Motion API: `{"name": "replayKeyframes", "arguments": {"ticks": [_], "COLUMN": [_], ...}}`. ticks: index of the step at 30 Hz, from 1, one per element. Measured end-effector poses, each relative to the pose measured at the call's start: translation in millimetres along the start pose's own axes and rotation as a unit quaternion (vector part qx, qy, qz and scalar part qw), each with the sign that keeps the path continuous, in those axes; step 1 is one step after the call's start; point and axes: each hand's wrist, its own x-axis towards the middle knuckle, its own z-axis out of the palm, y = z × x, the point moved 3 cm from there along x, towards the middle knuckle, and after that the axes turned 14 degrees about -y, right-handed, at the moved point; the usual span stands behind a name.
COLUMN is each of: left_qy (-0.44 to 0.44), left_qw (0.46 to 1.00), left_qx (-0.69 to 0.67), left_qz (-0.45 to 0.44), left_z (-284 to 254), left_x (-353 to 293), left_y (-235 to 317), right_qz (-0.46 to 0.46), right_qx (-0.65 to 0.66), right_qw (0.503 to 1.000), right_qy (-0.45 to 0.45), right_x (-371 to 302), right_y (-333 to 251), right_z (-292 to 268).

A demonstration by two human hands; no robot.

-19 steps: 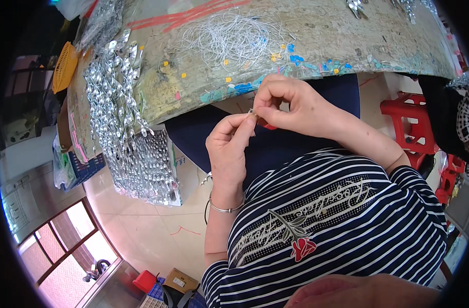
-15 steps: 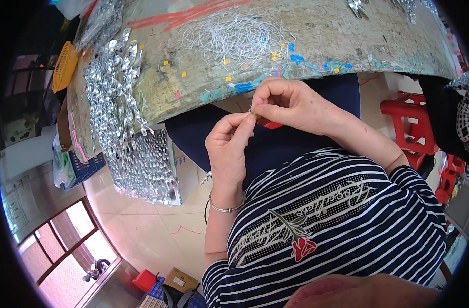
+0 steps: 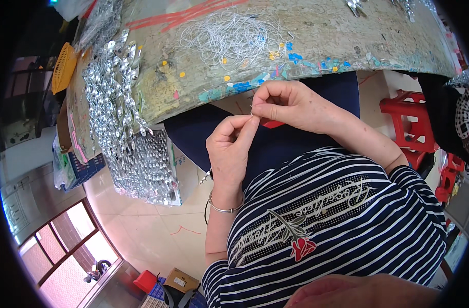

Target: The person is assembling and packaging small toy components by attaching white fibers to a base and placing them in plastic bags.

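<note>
In front of the table edge, my left hand (image 3: 231, 146) and my right hand (image 3: 292, 107) meet fingertip to fingertip over my dark lap. Thumb and forefinger of each are pinched together. Something tiny and pale shows where the fingertips meet, too small to name. A metal bangle (image 3: 225, 209) circles my left wrist. Beyond my hands, a loose tangle of white thread (image 3: 234, 38) lies on the worn table (image 3: 347, 43). At the left, twisted silver strips (image 3: 111, 92) hang over the table's edge in a thick bunch.
Small yellow and blue scraps dot the table near its edge. Red strips (image 3: 185, 15) lie at the back. A yellow basket (image 3: 64, 68) and a blue crate (image 3: 88, 169) are at the left. Red stools (image 3: 409, 120) stand at the right. Boxes (image 3: 180, 280) sit on the floor behind.
My hands stay together with only a slight shift of the fingertips. The dark bit seen between them earlier shows less now.
</note>
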Motion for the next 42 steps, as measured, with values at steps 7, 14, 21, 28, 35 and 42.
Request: {"name": "replayKeyframes", "arguments": {"ticks": [7,14,21,28,35,42], "left_qy": [0.008,-0.021,0.001,-0.024,-0.020,-0.148], "left_qw": [0.999,0.997,0.999,0.999,0.999,0.987], "left_qx": [0.042,0.073,0.013,-0.023,0.026,0.040], "left_qz": [-0.017,0.019,-0.036,-0.037,-0.021,-0.056], "left_z": [-2.7,-3.7,-0.2,-5.6,-10.2,-5.4], "left_x": [-0.1,-0.8,-2.7,-5.1,-6.9,-7.4], "left_y": [1.2,1.3,0.6,-4.5,-0.1,-6.7], "right_qz": [0.014,-0.042,0.012,-0.043,-0.127,-0.062], "right_qx": [0.031,-0.046,0.023,0.165,0.080,0.121], "right_qw": [0.999,0.998,1.000,0.985,0.986,0.991], "right_qy": [-0.007,0.004,-0.005,-0.033,0.069,0.008], "right_x": [-2.8,-3.6,-3.3,-0.7,-9.7,-5.1], "right_y": [-3.8,-4.7,-1.1,-14.7,-45.2,-28.8], "right_z": [1.3,3.7,2.3,0.7,-50.9,-22.6]}}
